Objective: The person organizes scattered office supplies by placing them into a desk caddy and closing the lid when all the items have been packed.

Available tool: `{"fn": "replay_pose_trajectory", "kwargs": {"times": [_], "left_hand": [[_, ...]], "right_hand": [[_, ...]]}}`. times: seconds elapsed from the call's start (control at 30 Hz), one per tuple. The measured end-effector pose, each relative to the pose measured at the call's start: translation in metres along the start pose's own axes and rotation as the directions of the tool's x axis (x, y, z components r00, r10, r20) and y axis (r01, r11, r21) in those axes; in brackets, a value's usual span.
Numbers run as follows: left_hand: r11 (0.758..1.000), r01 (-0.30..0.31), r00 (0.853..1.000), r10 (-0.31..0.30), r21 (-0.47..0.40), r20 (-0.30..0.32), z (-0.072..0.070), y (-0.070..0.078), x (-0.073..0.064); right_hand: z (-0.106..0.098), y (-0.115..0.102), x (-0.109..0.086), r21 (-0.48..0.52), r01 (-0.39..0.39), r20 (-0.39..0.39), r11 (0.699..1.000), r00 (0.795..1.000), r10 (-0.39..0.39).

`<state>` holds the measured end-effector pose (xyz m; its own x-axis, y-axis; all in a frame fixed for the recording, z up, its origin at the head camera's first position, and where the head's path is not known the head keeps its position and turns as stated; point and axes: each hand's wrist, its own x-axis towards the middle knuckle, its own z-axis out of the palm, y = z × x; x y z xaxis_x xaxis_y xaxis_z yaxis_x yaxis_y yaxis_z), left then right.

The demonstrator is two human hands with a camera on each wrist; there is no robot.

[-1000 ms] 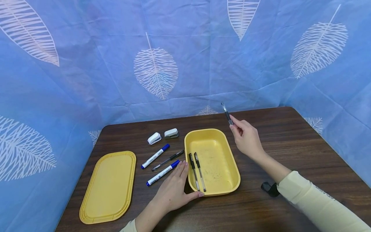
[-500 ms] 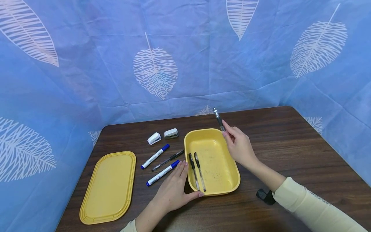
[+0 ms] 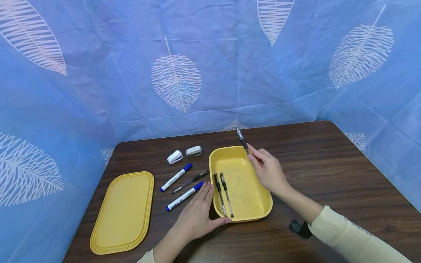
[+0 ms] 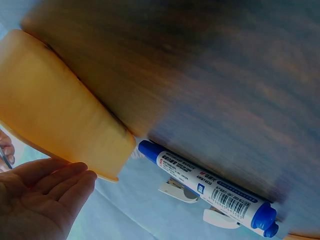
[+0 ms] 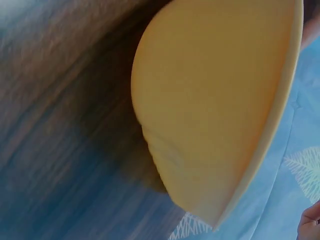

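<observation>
In the head view my right hand [image 3: 269, 171] pinches a black gel pen [image 3: 242, 139] over the right side of a yellow plastic box [image 3: 260, 190], with the pen's clear end pointing up and away. Two more gel pens [image 3: 227, 195] lie side by side along the left of the box floor. My left hand [image 3: 195, 215] rests against the box's near left corner, fingers straight along the left wall and thumb on the near rim. The left wrist view shows those straight fingers [image 4: 65, 182] touching the box wall [image 4: 65, 105]. Only an edge of the right hand [image 5: 311, 222] shows in the right wrist view.
Left of the box lie two blue-capped white markers [image 3: 184, 197] with a gel pen [image 3: 190, 181] between them. Behind them sit two small white staplers [image 3: 194, 151]. A yellow lid [image 3: 123, 213] lies flat farther left. A blue leaf-patterned cloth [image 3: 210, 73] hangs behind the table.
My right hand has moved left and slightly toward me with the gel pen, from beside the box to over its right side. The left hand has stayed put.
</observation>
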<state>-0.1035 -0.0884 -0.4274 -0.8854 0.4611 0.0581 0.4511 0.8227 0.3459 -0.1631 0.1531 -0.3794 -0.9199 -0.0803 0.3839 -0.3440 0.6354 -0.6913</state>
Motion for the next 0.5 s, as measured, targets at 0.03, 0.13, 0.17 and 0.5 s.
{"fn": "replay_pose_trajectory", "kwargs": {"times": [0.03, 0.13, 0.17, 0.5], "left_hand": [[1.000, -0.001, 1.000, 0.001, 0.000, 0.000, 0.000, 0.000, 0.000], [1.000, -0.001, 1.000, 0.001, 0.001, -0.002, 0.000, 0.000, 0.000], [1.000, -0.001, 1.000, 0.001, 0.001, -0.002, 0.000, 0.000, 0.000], [1.000, 0.019, 1.000, -0.019, -0.008, 0.014, 0.000, 0.001, 0.001]], "right_hand": [[0.001, 0.000, -0.001, 0.012, -0.011, 0.007, 1.000, 1.000, 0.010], [0.004, -0.001, -0.003, 0.053, -0.041, 0.025, 0.998, 0.999, 0.039], [0.005, -0.001, -0.004, 0.068, -0.053, 0.030, 0.996, 0.998, 0.051], [0.015, -0.003, -0.012, 0.191, -0.164, 0.102, 0.968, 0.984, 0.146]]}}
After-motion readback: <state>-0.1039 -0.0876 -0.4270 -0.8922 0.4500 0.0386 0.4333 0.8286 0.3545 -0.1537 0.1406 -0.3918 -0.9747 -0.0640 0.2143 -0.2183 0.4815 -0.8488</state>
